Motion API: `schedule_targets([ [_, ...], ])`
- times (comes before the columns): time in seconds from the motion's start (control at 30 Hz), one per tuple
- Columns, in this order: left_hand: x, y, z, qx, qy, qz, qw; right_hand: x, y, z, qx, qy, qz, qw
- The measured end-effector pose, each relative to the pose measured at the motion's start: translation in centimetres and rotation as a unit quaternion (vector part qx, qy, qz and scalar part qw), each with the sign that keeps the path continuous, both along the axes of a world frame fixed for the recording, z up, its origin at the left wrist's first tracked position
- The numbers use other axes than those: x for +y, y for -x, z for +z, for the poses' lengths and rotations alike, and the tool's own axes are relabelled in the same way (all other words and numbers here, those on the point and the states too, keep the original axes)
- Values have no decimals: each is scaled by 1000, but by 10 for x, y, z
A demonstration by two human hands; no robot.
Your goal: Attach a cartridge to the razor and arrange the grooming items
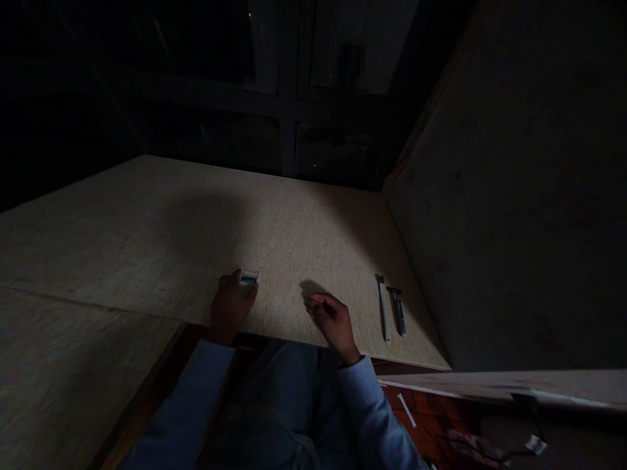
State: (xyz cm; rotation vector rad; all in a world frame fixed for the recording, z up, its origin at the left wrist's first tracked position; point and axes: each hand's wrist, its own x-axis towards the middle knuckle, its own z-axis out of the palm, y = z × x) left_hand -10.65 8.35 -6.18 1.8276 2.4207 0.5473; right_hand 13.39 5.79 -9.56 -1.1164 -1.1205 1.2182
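Observation:
My left hand (232, 305) is closed on a small flat pack (250, 277), pale with a dark teal band, near the front edge of the table. Its fingers cover part of the pack. To the right, my right hand (333, 316) hovers just over the tabletop with thumb and fingertips pinched together. Whatever lies between those fingertips, if anything, is too dark and small to make out. Further right, a pale toothbrush (384, 310) lies lengthwise, its head away from me. Beside it rests a dark razor (399, 313), head also at the far end.
The pale, patterned table (294, 228) reaches to a dark window (289, 111) at the back. A wall (514, 196) borders it on the right. Below right, a white strip (406, 410) and a cable with a white tag (536, 445) lie by the reddish floor. Light is dim.

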Motion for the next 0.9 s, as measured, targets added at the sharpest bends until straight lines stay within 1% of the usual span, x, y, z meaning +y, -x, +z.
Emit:
schedule_targets([
  [0.1, -1, -1, -3, -19, -8, -1, 1000, -1, 0, 1, 1, 3, 2, 1000],
  [0.23, -7, -8, -1, -36, -31, 11, 999, -1, -1, 0, -3, 2, 1, 1000],
  [0.4, -9, -12, 0, -42, -32, 18, 998, -1, 0, -4, 4, 1, 3, 1000],
  [0.5, -7, -11, -1, -41, -30, 25, 998, -1, 1, -5, -11, 2, 0, 1000],
  [0.73, -4, -9, -4, -35, -34, 27, 998, -4, -2, 2, -55, -19, 3, 998],
  [0.9, -4, -6, -10, -54, -57, 21, 997, -6, -1, 6, -42, -26, -4, 999],
])
